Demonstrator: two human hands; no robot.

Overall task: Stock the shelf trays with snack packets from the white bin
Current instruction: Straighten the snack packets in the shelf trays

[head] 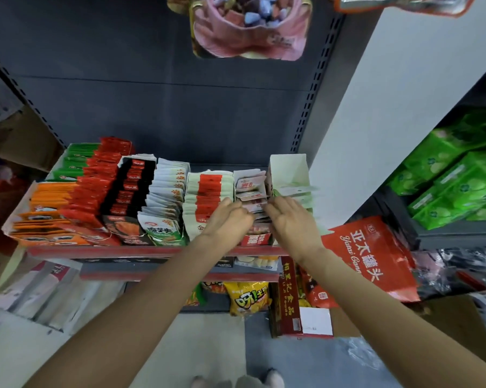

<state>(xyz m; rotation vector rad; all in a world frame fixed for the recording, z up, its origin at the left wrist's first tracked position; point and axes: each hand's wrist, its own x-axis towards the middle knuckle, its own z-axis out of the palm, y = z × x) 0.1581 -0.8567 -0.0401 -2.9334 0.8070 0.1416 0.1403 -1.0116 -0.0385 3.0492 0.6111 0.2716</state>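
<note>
Grey floor lies nearest the camera, with both bare forearms reaching up and forward from the lower corners toward the shelf (152, 251).

Left hand (227, 217): back of hand upward, fingers bent down over the near end of the pink-and-white packets (250, 186), at the boundary with the red-and-cream packet row (209, 191). The fingertips are hidden behind the knuckles; a curled grip on the packets is indicated, but whether any packet is actually pinched cannot be told.

Right hand (291, 219): back of hand upward, fingers fairly straight and close together, extended against the right side of the same pink-and-white packets, just beside the pale green tray (288, 169). It touches the packets; no closed grip is visible.

The two hands stand close together, one on each side of that packet row, not touching each other.

Shelf contents, left to right: orange packets (50, 197), green packets (76, 161), red packets (99, 180), black packets (131, 186), white packets (166, 189), then the rows noted above. All stand upright in file within open-fronted trays.

The white bin cannot be identified with certainty in this view.

To the right, near the right forearm, a large red bag (370, 253) with white characters leans below shelf level. Below the shelf edge sits a yellow snack bag (247, 299). Further right, green packages (457, 175) are stacked on a neighbouring shelf. Farthest, a pink bag (250, 26) hangs above against the dark back panel (152, 107).
</note>
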